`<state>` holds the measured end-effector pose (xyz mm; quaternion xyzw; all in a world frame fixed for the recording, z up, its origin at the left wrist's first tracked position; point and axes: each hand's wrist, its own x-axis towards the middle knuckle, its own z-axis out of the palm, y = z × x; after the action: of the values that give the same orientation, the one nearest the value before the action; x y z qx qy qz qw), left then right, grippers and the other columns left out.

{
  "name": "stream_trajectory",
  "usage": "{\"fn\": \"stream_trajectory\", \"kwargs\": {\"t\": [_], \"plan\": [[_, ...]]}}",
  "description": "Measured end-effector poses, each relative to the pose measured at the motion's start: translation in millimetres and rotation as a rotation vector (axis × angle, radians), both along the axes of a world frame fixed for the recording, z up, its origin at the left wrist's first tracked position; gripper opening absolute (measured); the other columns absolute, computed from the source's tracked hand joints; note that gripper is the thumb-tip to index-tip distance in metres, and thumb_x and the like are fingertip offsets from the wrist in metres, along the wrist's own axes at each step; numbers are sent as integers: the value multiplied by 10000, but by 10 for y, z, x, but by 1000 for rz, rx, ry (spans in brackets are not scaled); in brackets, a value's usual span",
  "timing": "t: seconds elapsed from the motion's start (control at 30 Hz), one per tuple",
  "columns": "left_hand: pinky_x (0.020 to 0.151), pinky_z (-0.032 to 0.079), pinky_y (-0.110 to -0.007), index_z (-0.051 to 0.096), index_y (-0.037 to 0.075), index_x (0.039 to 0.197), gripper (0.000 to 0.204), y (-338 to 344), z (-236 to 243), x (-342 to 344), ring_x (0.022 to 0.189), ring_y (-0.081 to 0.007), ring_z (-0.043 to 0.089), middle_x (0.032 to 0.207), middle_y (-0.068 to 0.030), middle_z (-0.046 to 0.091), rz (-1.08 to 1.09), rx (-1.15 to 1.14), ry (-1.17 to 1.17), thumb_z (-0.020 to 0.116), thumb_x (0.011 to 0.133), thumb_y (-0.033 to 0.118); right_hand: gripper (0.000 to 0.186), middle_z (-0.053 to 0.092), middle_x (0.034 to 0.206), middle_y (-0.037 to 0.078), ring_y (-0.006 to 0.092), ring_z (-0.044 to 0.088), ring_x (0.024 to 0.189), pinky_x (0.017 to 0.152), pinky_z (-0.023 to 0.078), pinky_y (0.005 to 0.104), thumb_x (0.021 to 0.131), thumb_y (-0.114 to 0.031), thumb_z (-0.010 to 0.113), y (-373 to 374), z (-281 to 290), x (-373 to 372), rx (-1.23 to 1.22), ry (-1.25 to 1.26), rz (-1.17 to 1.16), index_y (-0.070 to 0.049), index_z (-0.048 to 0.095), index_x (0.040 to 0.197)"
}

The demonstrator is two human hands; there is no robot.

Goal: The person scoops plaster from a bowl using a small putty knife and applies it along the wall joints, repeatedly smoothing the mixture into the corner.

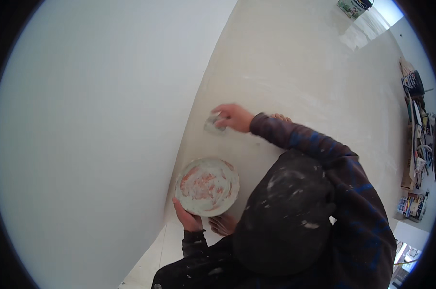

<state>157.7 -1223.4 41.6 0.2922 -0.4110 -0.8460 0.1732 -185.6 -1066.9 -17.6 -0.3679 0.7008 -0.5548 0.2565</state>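
My left hand [187, 217] grips the near rim of a round, shallow whitish dish [178, 193], its thumb at the left edge. White and pinkish paste [206, 185] is smeared thickly over the inside of the dish. Farther off, my right hand [233, 117] is stretched out over the pale floor close to the foot of the white wall. Its fingers are closed on a small flat greyish piece [214, 125], too blurred to tell whether it is a scraper or something else.
The smooth white wall [97, 120] fills the left side. A dark, white-smeared rounded shape [285, 212] blocks the lower middle. Bare toes [221, 225] show beside the dish. A paint bucket [354, 8] stands at the far right; tools and boxes [415, 139] line the right edge.
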Motion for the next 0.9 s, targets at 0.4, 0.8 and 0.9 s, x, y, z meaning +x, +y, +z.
{"fn": "stream_trajectory", "kwargs": {"t": [0.4, 0.8, 0.9], "plan": [[1130, 436, -408, 436, -67, 1486, 685, -162, -84, 126, 1334, -275, 564, 1477, -187, 543, 25, -61, -3, 400, 1103, 499, 361, 727, 1172, 123, 207, 730, 1023, 881, 632, 352, 954, -64, 713, 322, 882, 586, -157, -741, -312, 64, 641, 1284], [1111, 449, -407, 456, -72, 1456, 674, -1, 156, -25, 1323, -280, 568, 1445, -185, 558, 152, -125, -294, 402, 1101, 498, 267, 781, 1033, 82, 244, 765, 864, 887, 601, 389, 890, -267, 744, -1099, -558, -1490, 322, -120, -271, -91, 761, 1090], [1117, 448, -412, 439, -68, 1471, 676, 32, 288, -8, 1333, -286, 559, 1460, -187, 543, 227, -131, -347, 392, 1103, 498, 276, 745, 922, 175, 282, 771, 782, 708, 679, 359, 851, -67, 753, -1468, 151, -1266, 512, 75, -229, 76, 715, 1084]]}}
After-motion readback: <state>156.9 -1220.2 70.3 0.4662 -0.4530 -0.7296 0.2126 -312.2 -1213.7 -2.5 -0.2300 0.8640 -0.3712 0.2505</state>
